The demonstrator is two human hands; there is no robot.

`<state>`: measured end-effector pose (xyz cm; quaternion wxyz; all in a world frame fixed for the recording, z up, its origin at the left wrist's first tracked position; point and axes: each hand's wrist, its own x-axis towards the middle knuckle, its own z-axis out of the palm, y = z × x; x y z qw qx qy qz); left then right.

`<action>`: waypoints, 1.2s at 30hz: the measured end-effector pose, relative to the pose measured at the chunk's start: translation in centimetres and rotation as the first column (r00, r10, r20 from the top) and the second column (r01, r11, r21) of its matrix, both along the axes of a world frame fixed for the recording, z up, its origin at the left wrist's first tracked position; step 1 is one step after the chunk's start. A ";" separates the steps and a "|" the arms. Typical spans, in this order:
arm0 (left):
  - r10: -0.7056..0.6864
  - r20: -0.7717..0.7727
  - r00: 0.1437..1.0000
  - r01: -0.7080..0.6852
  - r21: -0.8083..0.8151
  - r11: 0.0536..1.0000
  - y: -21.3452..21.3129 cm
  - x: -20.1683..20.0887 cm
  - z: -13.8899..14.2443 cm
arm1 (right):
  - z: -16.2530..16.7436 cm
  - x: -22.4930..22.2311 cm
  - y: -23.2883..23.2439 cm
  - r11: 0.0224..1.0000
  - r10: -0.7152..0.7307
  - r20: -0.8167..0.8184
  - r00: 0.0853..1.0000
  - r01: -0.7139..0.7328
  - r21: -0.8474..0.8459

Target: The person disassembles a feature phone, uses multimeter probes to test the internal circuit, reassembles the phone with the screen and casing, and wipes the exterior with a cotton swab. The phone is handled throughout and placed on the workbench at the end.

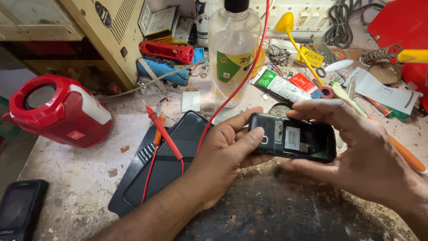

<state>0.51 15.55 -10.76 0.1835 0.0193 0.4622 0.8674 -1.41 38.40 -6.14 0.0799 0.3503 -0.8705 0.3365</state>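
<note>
Black plastic mobile phone with its back cover off: we hold it above the worn workbench, left hand and right hand fingers closed around its ends. Risk: a slipping grip could drop it onto the black flat tablet-like device.

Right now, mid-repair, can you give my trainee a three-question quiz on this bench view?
1. True or false: the black mobile phone is held with its back cover off.
2. Which hand's thumb presses the phone's left end: A) left hand B) right hand?
3. What lies across the black flat device on the bench?

Key: 1 true. 2 A. 3 the red multimeter probe.
</note>
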 end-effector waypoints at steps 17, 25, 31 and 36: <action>0.101 -0.163 0.981 -0.107 -0.026 0.994 0.2 0.0 0.0 | -0.4 0.0 0.1 0.992 -0.102 -0.035 0.994 0.104 0.069; 0.208 -0.193 0.959 -0.221 -0.048 0.974 0.4 0.3 -0.2 | -2.5 -2.4 2.7 0.923 -0.097 0.750 0.654 0.341 -0.178; 0.213 -0.094 0.973 -0.208 0.054 0.977 0.6 0.0 -0.7 | -3.3 -2.1 2.5 0.880 0.209 0.821 0.532 0.264 -0.396; 0.262 -0.142 0.954 -0.260 0.037 0.965 0.7 -0.5 -1.1 | -2.8 -1.6 2.4 0.937 0.271 0.861 0.430 0.087 -0.338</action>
